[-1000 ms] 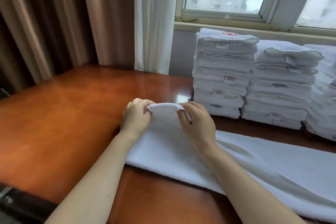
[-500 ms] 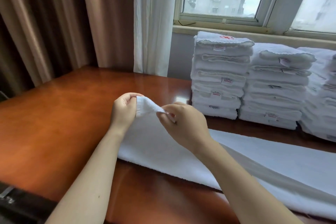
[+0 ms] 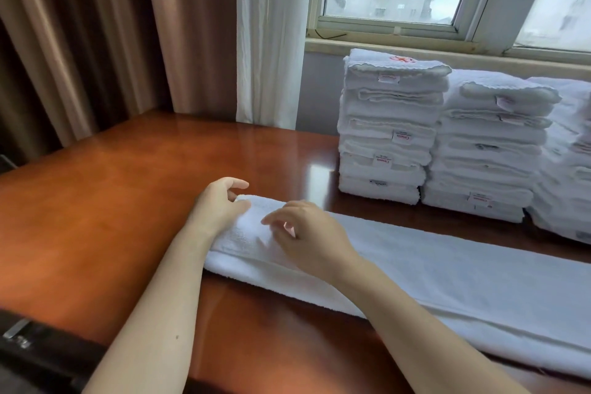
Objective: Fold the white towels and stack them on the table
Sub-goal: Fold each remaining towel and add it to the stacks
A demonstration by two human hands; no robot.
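A long white towel (image 3: 447,278), folded into a narrow strip, lies across the brown wooden table (image 3: 112,217) from the middle out past the right edge of the view. My left hand (image 3: 220,205) rests at the strip's left end with loose fingers, holding nothing. Just right of it, my right hand (image 3: 307,233) hovers over the towel, fingers relaxed and slightly curled, with nothing in them. Three stacks of folded white towels (image 3: 387,144) stand at the back right under the window.
Brown and white curtains (image 3: 192,32) hang behind the table's far left. The window sill (image 3: 415,48) runs above the stacks. A dark chair or frame edge (image 3: 38,349) sits at the near left corner. Bare tabletop spreads to the left of the towel.
Both hands pinched the towel's left end and held it raised; now the end lies flat on the table and both hands have let go.
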